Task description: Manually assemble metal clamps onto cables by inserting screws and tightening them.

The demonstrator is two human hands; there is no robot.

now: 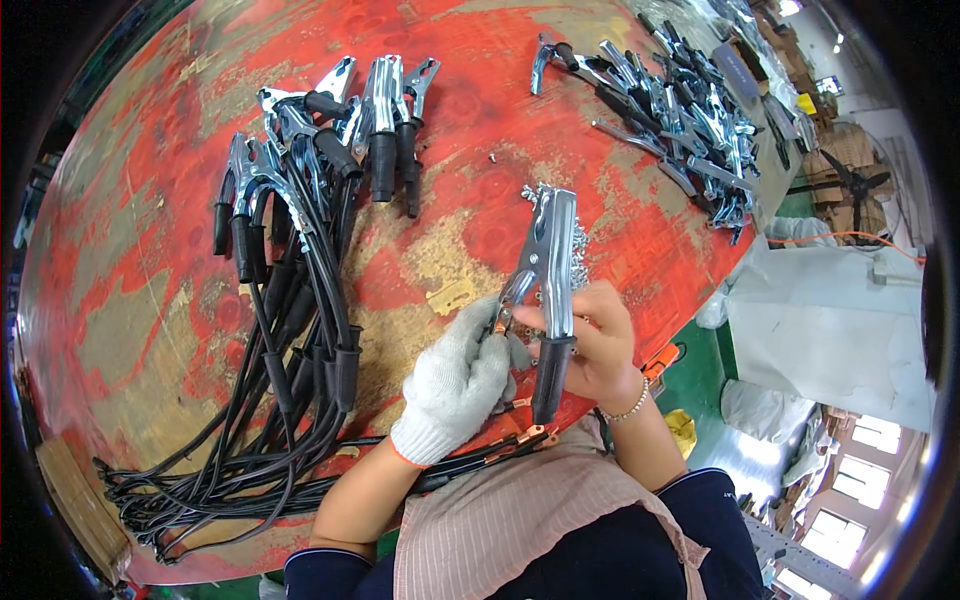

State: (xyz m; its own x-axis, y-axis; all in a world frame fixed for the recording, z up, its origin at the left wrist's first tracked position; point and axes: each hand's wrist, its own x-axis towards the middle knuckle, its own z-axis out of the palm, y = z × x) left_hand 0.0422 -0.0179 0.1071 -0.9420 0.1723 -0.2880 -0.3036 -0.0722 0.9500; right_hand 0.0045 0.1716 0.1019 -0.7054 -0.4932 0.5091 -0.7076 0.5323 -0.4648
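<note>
A silver metal spring clamp (553, 265) with a black handle sleeve (552, 375) stands upright in front of me. My left hand (455, 380), in a white knit glove, is closed around the clamp's other arm, where a copper cable lug (502, 322) shows between the fingers. My right hand (600, 345), bare, has its fingers curled behind the sleeved handle. Its index fingertip touches beside the lug; anything pinched there is hidden. A heap of small screws (580, 252) lies on the table behind the clamp.
On the red, worn table (470, 200), clamps with black cables (310, 240) lie at left. More loose clamps (690, 130) are heaped at far right. Black cables with copper lugs (530, 437) run along the near edge, by my apron. An orange tool (660, 362) sits at the right edge.
</note>
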